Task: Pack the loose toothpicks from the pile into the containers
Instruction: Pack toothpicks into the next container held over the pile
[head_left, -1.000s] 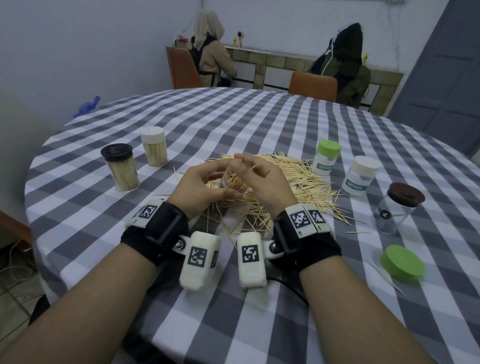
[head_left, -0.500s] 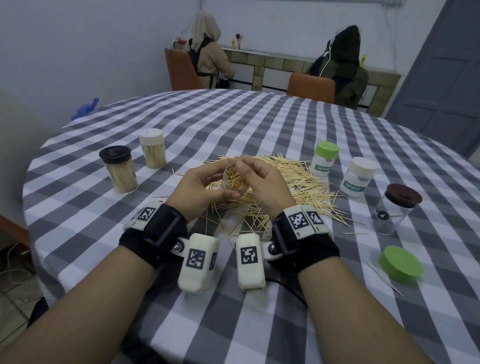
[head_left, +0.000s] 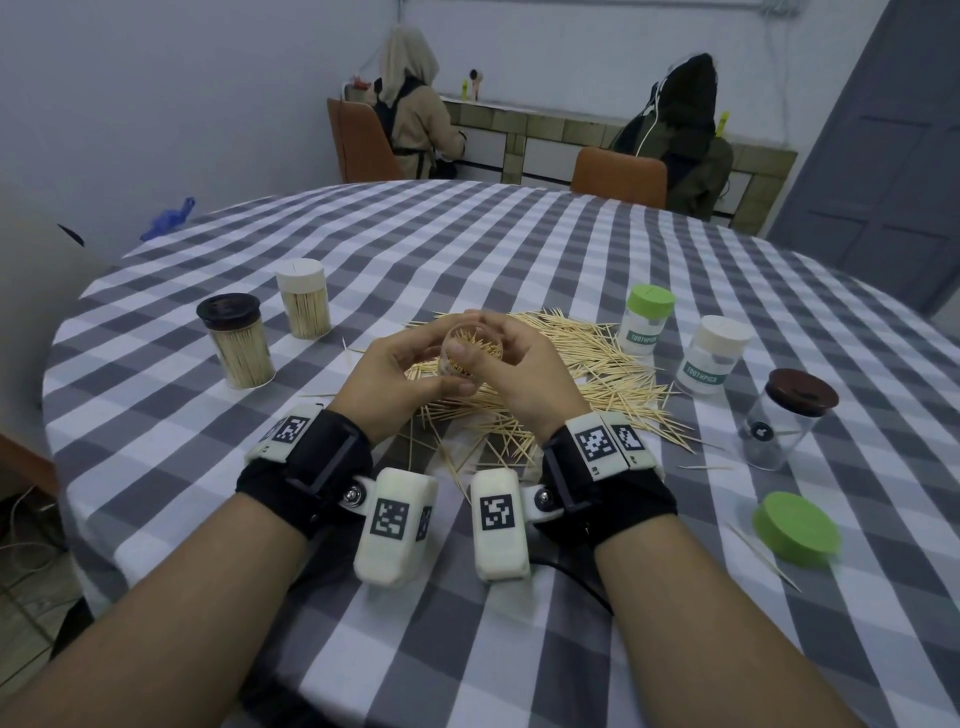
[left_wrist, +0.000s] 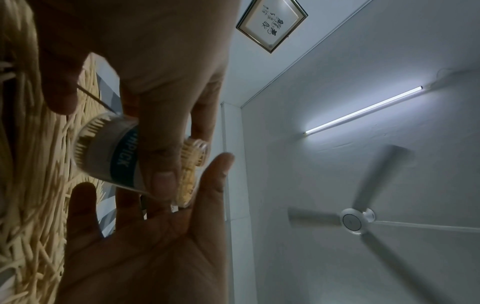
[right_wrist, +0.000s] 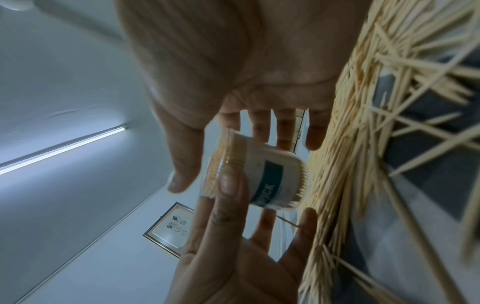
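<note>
Both hands' grip (head_left: 470, 364) curled round open jar (head_left: 470, 349), packed with toothpicks, above pile (head_left: 582, 364)

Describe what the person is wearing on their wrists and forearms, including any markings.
Both forearms are bare, with no sleeves. Each wrist carries a black fabric wrist strap with a black plastic buckle. On top of each sits a white block with black-and-white square code markers. A rounded white camera housing, also marked, hangs from each on a metal pivot. A thin black cable trails beneath the right one.
</note>
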